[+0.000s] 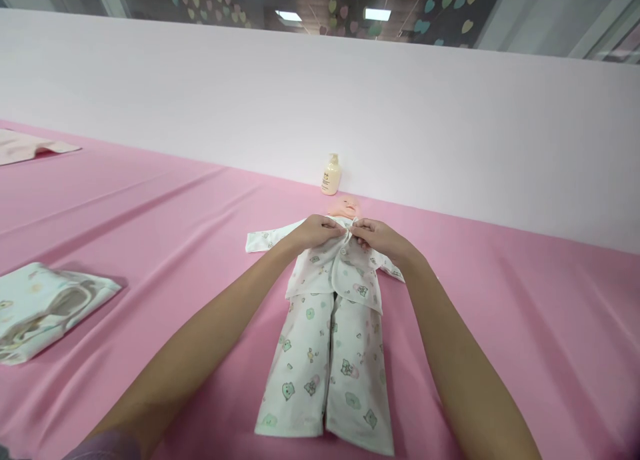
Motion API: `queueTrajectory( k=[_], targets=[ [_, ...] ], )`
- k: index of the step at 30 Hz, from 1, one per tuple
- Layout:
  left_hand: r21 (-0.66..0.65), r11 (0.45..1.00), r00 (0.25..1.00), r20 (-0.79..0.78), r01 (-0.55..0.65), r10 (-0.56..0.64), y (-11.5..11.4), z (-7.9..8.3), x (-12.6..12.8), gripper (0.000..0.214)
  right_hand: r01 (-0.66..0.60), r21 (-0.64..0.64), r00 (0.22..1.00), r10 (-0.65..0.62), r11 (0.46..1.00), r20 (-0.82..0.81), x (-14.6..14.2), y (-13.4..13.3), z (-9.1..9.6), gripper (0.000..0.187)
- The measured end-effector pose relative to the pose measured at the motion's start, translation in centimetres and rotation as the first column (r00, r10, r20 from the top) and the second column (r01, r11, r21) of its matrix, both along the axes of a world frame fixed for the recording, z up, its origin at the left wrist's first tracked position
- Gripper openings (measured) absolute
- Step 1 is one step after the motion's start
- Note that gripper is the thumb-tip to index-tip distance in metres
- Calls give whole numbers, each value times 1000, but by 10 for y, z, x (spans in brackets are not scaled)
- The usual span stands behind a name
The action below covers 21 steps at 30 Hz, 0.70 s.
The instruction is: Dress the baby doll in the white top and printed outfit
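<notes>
A baby doll (346,207) lies on its back, dressed in a white printed pajama top (320,270) and matching pajama pants (305,367). At the neck of the top, my left hand (323,231) pinches one front edge. My right hand (377,239) pinches the other edge right beside it, the fingertips of both hands almost meeting. Below them a button shows on the top's front, and the lower front hangs slightly apart. Whether a button sits between my fingertips is hidden. The doll's sleeves stretch out to both sides.
A cream pump bottle (331,175) stands behind the doll's head, against the white wall (300,100). On the left of the pink sheet (165,247) lies a folded printed cloth (55,307). Farther back at the left edge is a pale pink cloth (30,145).
</notes>
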<state>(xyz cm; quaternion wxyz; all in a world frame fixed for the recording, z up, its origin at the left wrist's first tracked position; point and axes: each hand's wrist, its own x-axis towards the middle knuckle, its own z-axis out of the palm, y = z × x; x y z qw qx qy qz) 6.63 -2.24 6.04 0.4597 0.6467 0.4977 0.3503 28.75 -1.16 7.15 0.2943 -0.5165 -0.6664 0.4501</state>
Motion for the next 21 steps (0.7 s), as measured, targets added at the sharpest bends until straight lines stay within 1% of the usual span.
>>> queueTrajectory(
  k=[6,12,16,21],
  targets=[
    [-5,998,998,4,-66,66,3,-3,7,33,60,-66,995,-65,996,-76,-2,3,-6,33],
    [-8,997,997,13,-80,80,9,-5,5,32,59,-54,991,-65,997,-116,0,3,-9,38],
    [-8,995,995,17,-95,96,11,-5,5,29,73,-43,985,-78,996,-154,3,6,-13,36],
    [12,995,995,6,-104,104,12,-6,6,28,23,-68,987,-33,997,-156,10,5,-8,29]
  ],
)
